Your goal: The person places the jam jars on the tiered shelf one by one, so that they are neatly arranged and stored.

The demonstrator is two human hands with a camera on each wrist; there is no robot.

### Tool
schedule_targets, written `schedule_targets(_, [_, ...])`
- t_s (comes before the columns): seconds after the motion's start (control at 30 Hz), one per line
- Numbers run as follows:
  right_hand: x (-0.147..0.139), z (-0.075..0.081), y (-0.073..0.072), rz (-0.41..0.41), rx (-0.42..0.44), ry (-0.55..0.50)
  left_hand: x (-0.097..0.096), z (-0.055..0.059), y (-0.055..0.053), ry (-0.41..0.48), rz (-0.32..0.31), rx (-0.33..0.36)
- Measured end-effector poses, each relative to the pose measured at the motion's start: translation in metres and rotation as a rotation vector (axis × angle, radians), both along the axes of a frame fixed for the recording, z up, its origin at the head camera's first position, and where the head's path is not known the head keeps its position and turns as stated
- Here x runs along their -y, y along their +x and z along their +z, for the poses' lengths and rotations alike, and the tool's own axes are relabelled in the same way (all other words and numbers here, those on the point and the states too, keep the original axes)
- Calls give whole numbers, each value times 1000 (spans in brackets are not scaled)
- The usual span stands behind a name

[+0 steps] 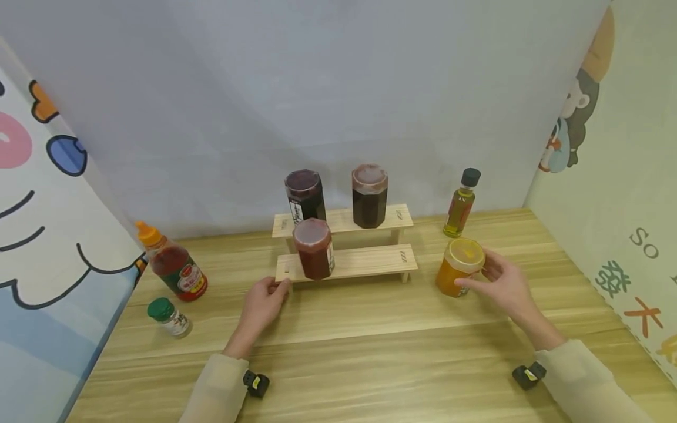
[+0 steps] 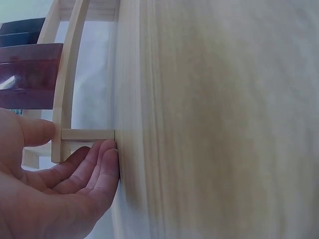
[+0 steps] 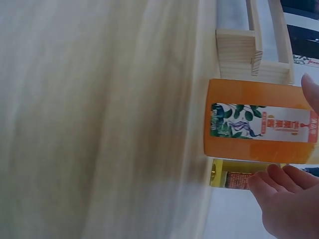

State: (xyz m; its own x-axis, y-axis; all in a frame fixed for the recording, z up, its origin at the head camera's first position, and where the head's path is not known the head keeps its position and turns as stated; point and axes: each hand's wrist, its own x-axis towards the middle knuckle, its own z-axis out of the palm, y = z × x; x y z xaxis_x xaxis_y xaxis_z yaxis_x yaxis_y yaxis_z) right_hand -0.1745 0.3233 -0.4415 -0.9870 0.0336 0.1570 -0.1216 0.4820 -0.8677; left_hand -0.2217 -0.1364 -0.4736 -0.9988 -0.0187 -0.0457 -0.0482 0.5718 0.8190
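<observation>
My left hand [image 1: 266, 302] grips the left end of a two-tier wooden rack [image 1: 370, 262], thumb at the lower board's edge and fingers beside its leg [image 2: 89, 134]. One dark red jam jar [image 1: 314, 249] stands on the lower board; two darker jars, a left one [image 1: 307, 197] and a right one [image 1: 369, 200], stand on the upper. Right of the rack, my right hand [image 1: 505, 285] holds an orange jar [image 1: 452, 276] with a yellow lid, thumb on one side and fingers on the other. Its printed label [image 3: 264, 122] shows in the right wrist view.
A small oil bottle [image 1: 459, 205] with a black cap stands behind the orange jar. At the left are a red sauce bottle [image 1: 177, 267] with an orange cap and a green-capped shaker [image 1: 170, 317]. A pale wall [image 1: 338, 88] rises behind the wooden table [image 1: 359, 364].
</observation>
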Motion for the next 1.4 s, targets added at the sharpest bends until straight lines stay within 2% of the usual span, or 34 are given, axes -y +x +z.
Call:
schedule_targets(0.53, [1, -10, -4, 13, 49, 55, 0, 0, 1, -2, 4, -2])
schedule_targets(1.17, [0, -6, -7, 29, 67, 48, -1, 1, -2, -9, 1, 3])
schedule_targets(1.4, [2, -5, -10, 2, 92, 49, 0, 2, -1, 3, 3, 6])
